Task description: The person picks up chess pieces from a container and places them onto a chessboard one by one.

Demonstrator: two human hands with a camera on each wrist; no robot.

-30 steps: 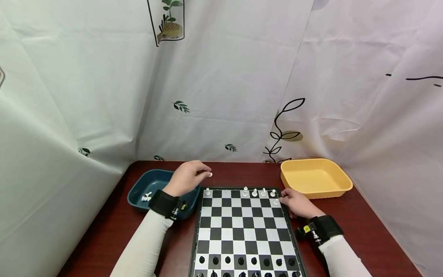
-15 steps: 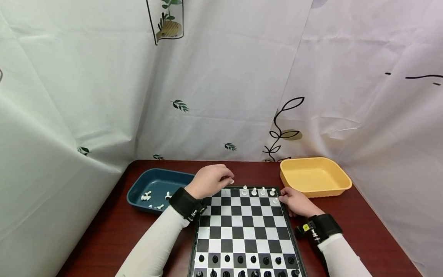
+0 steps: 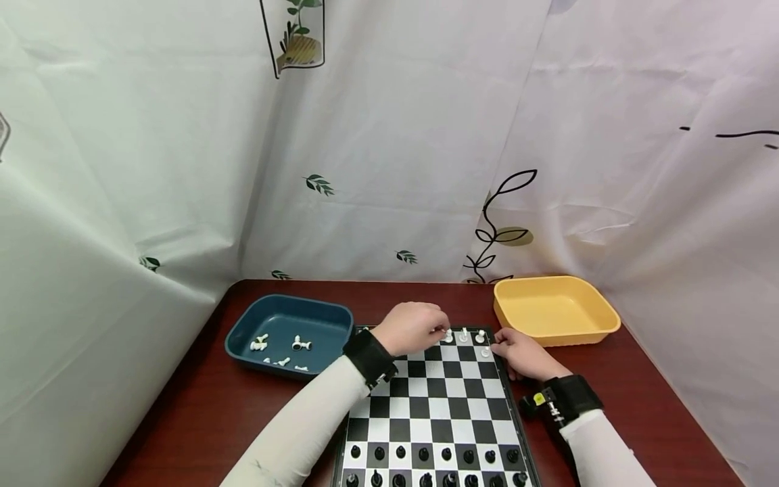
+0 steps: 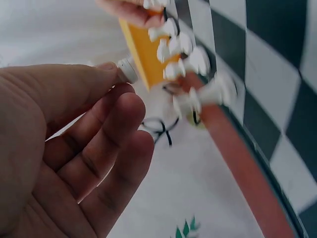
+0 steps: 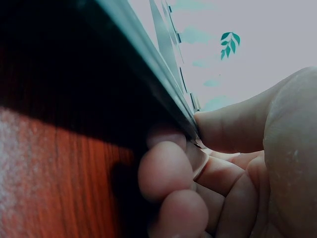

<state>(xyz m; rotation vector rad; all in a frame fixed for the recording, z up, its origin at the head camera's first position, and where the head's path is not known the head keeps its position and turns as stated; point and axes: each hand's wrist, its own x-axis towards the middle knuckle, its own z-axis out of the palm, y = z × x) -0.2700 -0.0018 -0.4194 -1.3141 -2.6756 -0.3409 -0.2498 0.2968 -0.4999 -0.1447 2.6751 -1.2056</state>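
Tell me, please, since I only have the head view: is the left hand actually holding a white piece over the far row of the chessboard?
Observer: Yes. In the left wrist view the left hand pinches a small white piece at its fingertips.
Operator: Thank you. Is the right hand only resting beside the board?
Observer: No. The right wrist view shows the right hand gripping the chessboard at its edge, thumb on one side and fingers curled on the other.
Operator: Are any white pieces close to the pinched one?
Observer: Yes, the left wrist view shows a blurred row of white pieces just beyond the fingertips.
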